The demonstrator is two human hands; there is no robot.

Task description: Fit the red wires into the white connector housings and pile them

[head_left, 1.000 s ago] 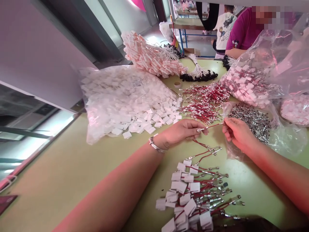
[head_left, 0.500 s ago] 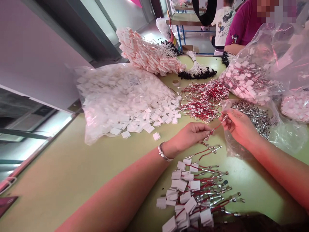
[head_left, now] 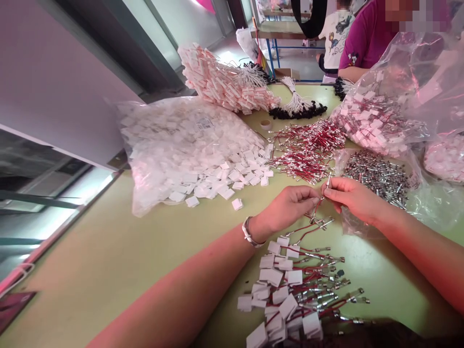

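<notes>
Close together over the table, both hands work on small parts. My left hand is closed, pinching a short red wire with metal terminals at its fingertips. A small glass tube fuse with metal caps sticks up from the fingers of my right hand, which is also closed; its join with the wire is hidden. Below the hands lie a few loose red wires with fuses. Nearer me are rows of white plastic housings with red wires and fuses attached.
A large clear bag of white housings lies left. Beyond my hands are piles of red wires; an open bag of fuses lies right. White cables with black ends sit farther back. A person in a purple shirt sits across.
My right hand has moved left and down, close to my left hand. The fuse has turned more upright, and the red wire between the hands no longer stretches out straight.
</notes>
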